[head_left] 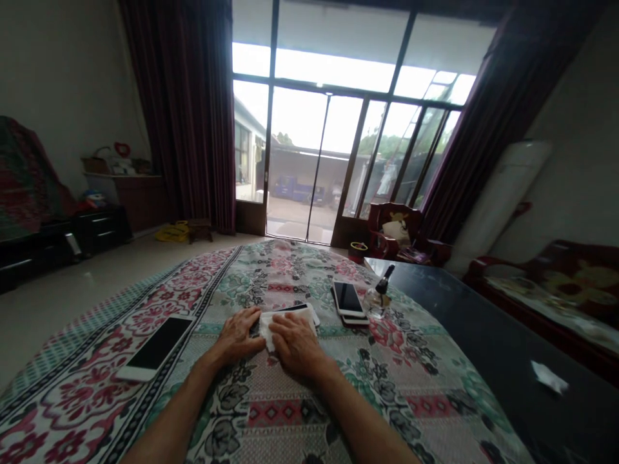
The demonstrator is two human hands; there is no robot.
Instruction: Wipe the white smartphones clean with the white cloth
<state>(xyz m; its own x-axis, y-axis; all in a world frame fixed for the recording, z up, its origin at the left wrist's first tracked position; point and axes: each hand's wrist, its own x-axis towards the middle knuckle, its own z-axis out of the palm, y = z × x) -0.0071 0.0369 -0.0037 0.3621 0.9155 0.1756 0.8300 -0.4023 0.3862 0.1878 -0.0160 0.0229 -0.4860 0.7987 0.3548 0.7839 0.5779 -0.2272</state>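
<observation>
A white smartphone [315,316] lies sideways on the flowered tablecloth, mostly covered by a folded white tissue [269,326]. My right hand [296,341] presses the tissue down on it with flattened fingers. At the phone's left end, my left hand [238,336] grips with curved fingers and thumb, touching the tissue's edge too. Another white smartphone [155,348] with a dark screen rests left of my left hand. Beyond my right hand are two stacked phones [349,300], beside a clear glass bottle [376,303] with a black-handled cap.
The round table's patterned tablecloth [285,425] spreads beneath my arms. A dark, glossy table [488,335] adjoins at right, with a crumpled white tissue [549,377] on it. Farther off are a wooden armchair [394,232] and glass doors [300,167] between dark curtains.
</observation>
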